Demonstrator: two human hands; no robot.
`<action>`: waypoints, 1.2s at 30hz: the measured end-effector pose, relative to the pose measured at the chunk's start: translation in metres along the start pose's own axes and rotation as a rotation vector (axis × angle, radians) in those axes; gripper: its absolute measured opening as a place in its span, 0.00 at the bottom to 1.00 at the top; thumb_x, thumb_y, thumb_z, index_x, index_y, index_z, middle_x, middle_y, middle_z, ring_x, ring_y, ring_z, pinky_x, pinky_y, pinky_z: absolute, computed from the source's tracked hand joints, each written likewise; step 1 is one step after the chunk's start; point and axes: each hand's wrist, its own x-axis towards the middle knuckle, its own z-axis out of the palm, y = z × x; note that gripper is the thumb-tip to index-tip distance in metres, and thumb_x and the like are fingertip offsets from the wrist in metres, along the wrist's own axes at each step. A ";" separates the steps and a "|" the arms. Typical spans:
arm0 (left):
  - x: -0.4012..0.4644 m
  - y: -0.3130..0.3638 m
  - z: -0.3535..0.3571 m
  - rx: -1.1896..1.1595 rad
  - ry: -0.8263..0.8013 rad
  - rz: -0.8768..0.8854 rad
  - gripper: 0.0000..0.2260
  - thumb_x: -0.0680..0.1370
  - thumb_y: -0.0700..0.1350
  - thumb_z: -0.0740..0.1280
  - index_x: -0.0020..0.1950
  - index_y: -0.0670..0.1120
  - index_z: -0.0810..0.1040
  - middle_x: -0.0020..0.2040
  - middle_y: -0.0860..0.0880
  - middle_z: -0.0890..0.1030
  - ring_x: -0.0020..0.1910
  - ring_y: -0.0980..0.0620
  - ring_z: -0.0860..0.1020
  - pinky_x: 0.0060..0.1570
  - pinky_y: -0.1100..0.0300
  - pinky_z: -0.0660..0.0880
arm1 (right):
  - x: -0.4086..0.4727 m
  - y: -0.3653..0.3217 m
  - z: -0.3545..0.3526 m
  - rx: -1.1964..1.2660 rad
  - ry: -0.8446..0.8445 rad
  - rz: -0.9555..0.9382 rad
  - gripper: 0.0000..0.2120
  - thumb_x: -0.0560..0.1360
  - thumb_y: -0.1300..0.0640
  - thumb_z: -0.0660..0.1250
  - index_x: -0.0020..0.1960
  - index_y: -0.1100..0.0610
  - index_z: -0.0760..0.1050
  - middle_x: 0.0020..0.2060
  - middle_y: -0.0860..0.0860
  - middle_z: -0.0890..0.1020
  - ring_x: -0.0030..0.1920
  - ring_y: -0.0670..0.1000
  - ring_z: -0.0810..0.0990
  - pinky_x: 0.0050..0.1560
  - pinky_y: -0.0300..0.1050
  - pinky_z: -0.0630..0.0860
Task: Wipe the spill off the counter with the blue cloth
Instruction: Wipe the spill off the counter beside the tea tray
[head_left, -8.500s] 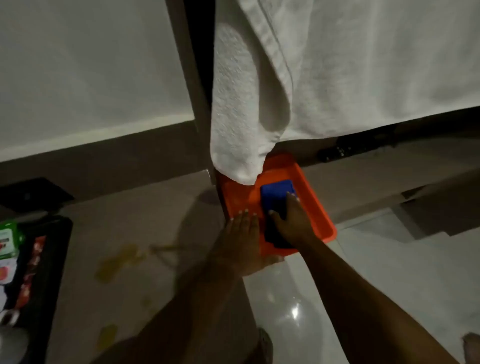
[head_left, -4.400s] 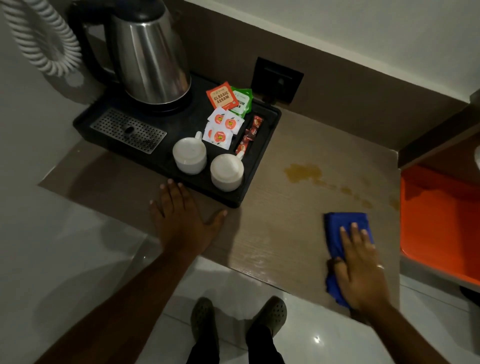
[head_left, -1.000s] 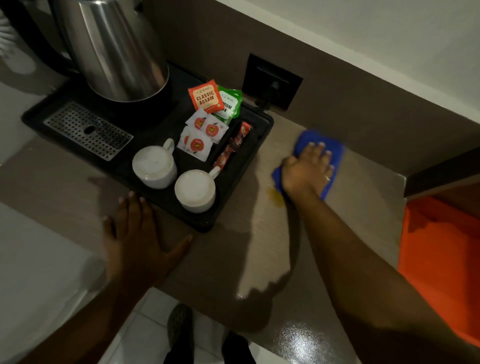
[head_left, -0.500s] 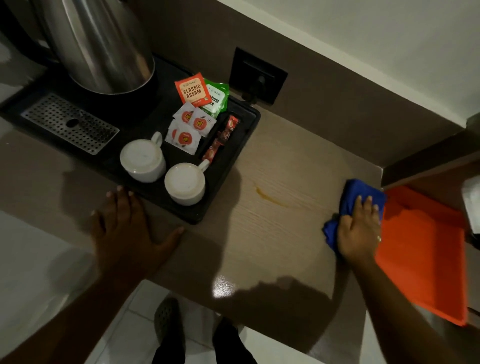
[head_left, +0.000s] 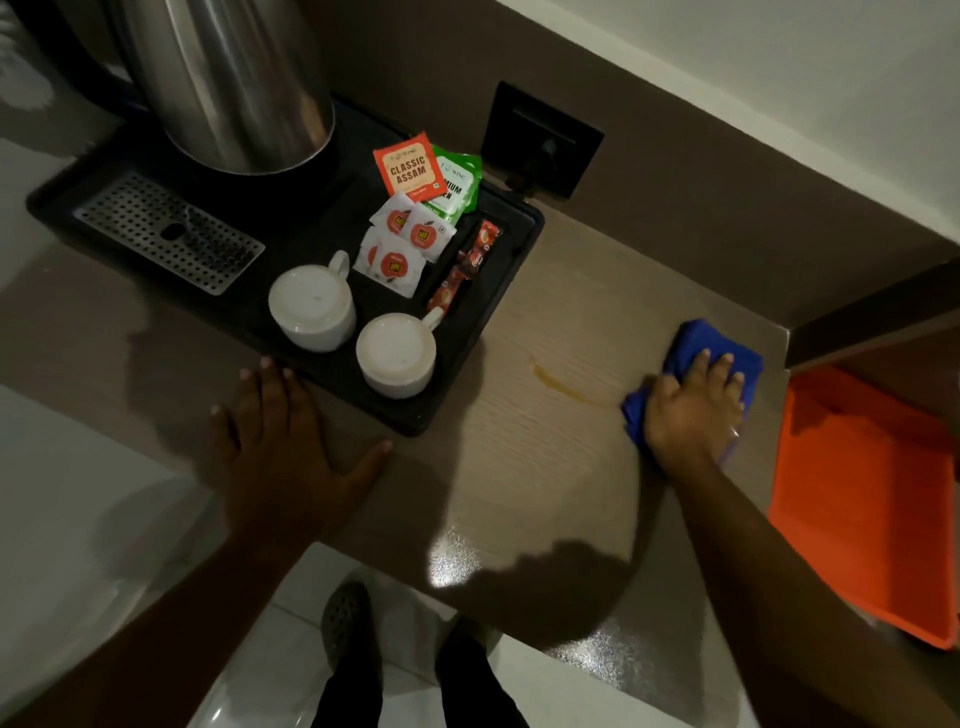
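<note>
The blue cloth (head_left: 698, 343) lies bunched on the wood-grain counter (head_left: 545, 467) near its right end. My right hand (head_left: 693, 410) presses flat on top of it, fingers spread over the fabric. A thin yellowish streak of spill (head_left: 563, 383) runs across the counter just left of the cloth. My left hand (head_left: 291, 441) rests palm down on the counter's front edge, fingers apart and holding nothing, just in front of the black tray (head_left: 467, 374).
The black tray carries a steel kettle (head_left: 228, 78), two white cups (head_left: 311, 306), tea sachets (head_left: 410, 169) and a drip grate. A black wall socket (head_left: 540, 140) sits behind it. An orange tray (head_left: 862, 499) lies lower, right of the counter. My feet stand on pale tiles below.
Over the last second my right hand swept the cloth from beside the black tray to the counter's right end. Most of the spill is gone; a thin streak is left. My left hand stayed put.
</note>
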 end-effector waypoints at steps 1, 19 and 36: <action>0.000 -0.001 0.002 0.003 -0.001 -0.003 0.54 0.67 0.77 0.52 0.78 0.36 0.54 0.80 0.35 0.54 0.79 0.37 0.51 0.74 0.35 0.48 | 0.000 -0.022 0.005 0.000 -0.006 0.065 0.31 0.77 0.49 0.53 0.76 0.60 0.52 0.77 0.61 0.53 0.76 0.63 0.50 0.73 0.60 0.50; 0.002 -0.004 0.005 0.002 0.008 0.005 0.54 0.68 0.77 0.52 0.78 0.37 0.53 0.80 0.35 0.54 0.79 0.38 0.51 0.75 0.35 0.49 | 0.003 -0.025 0.007 -0.059 -0.057 -0.091 0.30 0.78 0.49 0.50 0.77 0.58 0.49 0.77 0.59 0.51 0.76 0.62 0.48 0.74 0.62 0.49; 0.005 -0.007 0.008 0.017 0.018 0.017 0.55 0.67 0.80 0.48 0.78 0.37 0.52 0.80 0.36 0.54 0.79 0.38 0.53 0.74 0.35 0.50 | 0.001 -0.031 0.003 -0.042 -0.046 -0.177 0.26 0.81 0.50 0.49 0.76 0.59 0.53 0.77 0.59 0.53 0.76 0.62 0.50 0.74 0.60 0.51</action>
